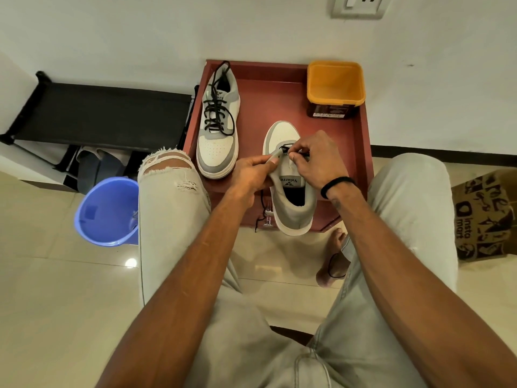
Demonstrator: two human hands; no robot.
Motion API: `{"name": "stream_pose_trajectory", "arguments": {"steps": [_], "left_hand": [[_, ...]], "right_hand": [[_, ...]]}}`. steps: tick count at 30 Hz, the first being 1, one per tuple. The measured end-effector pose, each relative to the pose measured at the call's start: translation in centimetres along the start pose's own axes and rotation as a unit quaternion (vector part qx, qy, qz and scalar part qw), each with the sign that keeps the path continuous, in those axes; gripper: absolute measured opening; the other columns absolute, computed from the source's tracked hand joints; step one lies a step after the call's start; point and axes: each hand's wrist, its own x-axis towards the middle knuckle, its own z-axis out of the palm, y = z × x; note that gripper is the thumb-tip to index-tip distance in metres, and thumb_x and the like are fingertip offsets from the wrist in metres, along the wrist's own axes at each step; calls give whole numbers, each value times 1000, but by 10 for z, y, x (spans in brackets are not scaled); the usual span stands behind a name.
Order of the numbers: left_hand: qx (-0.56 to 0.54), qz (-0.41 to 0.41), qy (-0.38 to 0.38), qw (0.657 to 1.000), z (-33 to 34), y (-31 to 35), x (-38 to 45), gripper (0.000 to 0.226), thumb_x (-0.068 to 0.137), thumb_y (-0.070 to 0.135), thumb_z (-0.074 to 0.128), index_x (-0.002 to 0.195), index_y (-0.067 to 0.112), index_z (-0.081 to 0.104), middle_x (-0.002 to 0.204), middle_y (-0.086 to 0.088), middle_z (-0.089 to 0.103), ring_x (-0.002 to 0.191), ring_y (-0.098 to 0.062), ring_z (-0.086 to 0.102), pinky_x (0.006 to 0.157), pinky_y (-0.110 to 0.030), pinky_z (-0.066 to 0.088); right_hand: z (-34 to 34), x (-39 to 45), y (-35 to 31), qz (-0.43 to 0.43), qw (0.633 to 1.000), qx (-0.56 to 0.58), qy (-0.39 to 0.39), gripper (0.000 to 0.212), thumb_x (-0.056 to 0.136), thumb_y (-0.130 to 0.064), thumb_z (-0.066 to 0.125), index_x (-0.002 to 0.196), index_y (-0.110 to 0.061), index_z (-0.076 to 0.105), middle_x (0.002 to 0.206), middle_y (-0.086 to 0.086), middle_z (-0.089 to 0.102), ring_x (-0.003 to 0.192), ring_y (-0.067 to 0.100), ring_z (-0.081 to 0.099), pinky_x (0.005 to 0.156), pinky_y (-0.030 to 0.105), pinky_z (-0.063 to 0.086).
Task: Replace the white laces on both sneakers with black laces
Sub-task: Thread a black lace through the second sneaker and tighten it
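Observation:
Two grey and white sneakers lie on a small red-brown table (pixel 361 152). The left sneaker (pixel 218 147) is threaded with a black lace (pixel 216 113). The right sneaker (pixel 291 203) lies heel toward me, its heel past the table's front edge. My left hand (pixel 251 175) pinches its left eyelet flap. My right hand (pixel 319 161) pinches a black lace (pixel 285 149) at the lowest eyelets near the toe. One end of this lace (pixel 261 211) hangs over the table's front edge. No white lace is visible.
An empty yellow tub (pixel 335 88) stands at the table's back right. A blue bucket (pixel 109 211) sits on the floor at the left beside a black rack (pixel 98 116). A printed paper bag (pixel 484 214) stands at the right. My knees flank the table.

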Motion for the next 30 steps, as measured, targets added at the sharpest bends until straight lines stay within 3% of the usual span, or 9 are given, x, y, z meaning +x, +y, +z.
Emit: {"name": "stream_pose_trajectory", "arguments": {"steps": [1,4,11,16,22,26,28,30], "left_hand": [[-15,-8,-2,1000,0,0,-1,25,96,7,71,120,-1,73,86,-6,75,62,-7,72,59,-26,61],[-42,-22,0,999,-1,-1,0,26,94,6,73,119,-2,73,88,-6,75,65,-8,73,60,-25,60],[-43,-3,1,999,-1,-2,-1,28,92,8,76,119,-1,74,95,-10,76,71,-10,74,65,-26,62],[-16,27,8,999,-1,-5,-2,28,91,11,79,117,2,76,104,-15,78,80,-14,74,66,-23,59],[-13,18,2,1000,-1,-5,-1,28,91,14,79,117,4,76,105,-14,78,84,-17,74,72,-28,63],[-15,-8,8,1000,-1,-2,1,27,95,37,74,104,12,78,90,-1,77,80,-14,70,82,-33,64],[-15,-13,19,1000,1,-3,3,24,99,36,68,104,14,77,85,1,75,75,-12,68,81,-32,62],[-14,-4,22,1000,5,-5,3,20,100,29,69,111,13,75,89,-2,75,77,-15,67,84,-36,62]], "right_hand": [[2,1,0,-2,1000,0,-5,8,90,-16,75,95,-14,82,89,4,76,81,13,68,65,1,41],[7,2,0,-11,1000,-12,-4,8,89,-18,76,94,-16,82,91,3,74,84,17,68,76,29,59],[18,1,3,6,999,-43,7,8,91,-27,74,95,-22,79,103,10,62,98,25,61,84,38,57],[18,2,-1,7,1000,-9,16,10,90,-24,72,91,-18,80,90,5,70,85,19,66,76,34,57],[18,1,-2,16,1000,22,16,7,90,-19,75,90,-16,81,82,-3,71,80,9,63,68,6,38],[19,1,-1,11,1000,16,18,7,89,-18,75,91,-16,81,84,1,75,78,10,66,71,14,46],[20,0,-4,9,1000,14,17,8,89,-18,75,92,-17,82,85,2,76,81,13,68,75,21,51],[19,-1,-6,8,1000,14,19,8,90,-18,75,93,-16,82,87,1,75,83,14,68,74,17,48]]}}
